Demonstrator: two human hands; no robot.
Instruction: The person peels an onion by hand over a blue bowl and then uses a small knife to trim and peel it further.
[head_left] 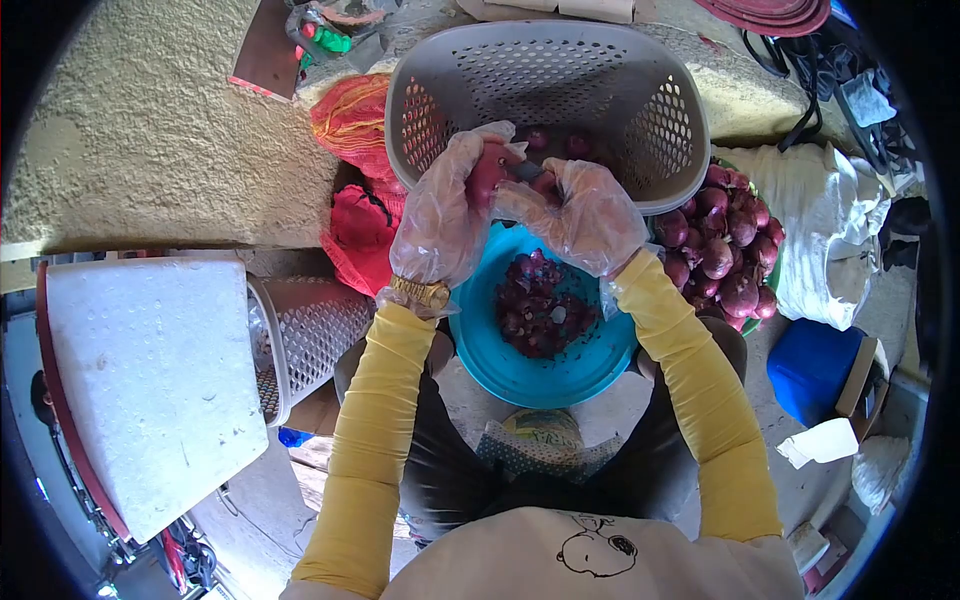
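Note:
Both my hands wear clear plastic gloves and meet above the front rim of a grey perforated basket [545, 45]. My left hand [440, 210] is closed around a red onion [487, 180]. Against that onion, my right hand [592, 212] is closed on what looks like a small knife [524, 171]; only a short grey part of it shows, and the grip is hidden by the fingers. Loose red onions [578, 146] lie at the bottom of the basket. Below my hands sits a turquoise basin [540, 385] holding dark red onion skins [540, 310] and scraps.
Right of the basin is a heap of red onions [720, 245], beside a white sack [815, 230] and a blue container [812, 372]. Left stand a red mesh bag [365, 130], a white foam board [150, 380] and another perforated basket [320, 335]. My knees flank the basin.

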